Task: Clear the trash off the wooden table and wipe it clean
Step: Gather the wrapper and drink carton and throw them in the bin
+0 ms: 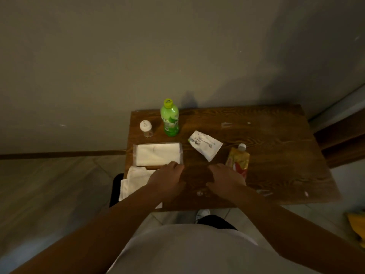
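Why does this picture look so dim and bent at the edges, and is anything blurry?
Head view: dim, yellowish light; the green bottle casts a soft shadow on the wall behind it. The wide lens bows the wooden table edges. Both hands, left hand and right hand, look slightly smeared, and the frame's corners are soft.

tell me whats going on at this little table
A person stands at a wooden table with both hands low over its near edge. The left hand is at a white cloth by a tissue pack; the right hand hovers over bare wood beside a pouch. Neither hand clearly holds anything. A green bottle, a small shaker and a crumpled wrapper still sit on the table, so clearing has not visibly begun.
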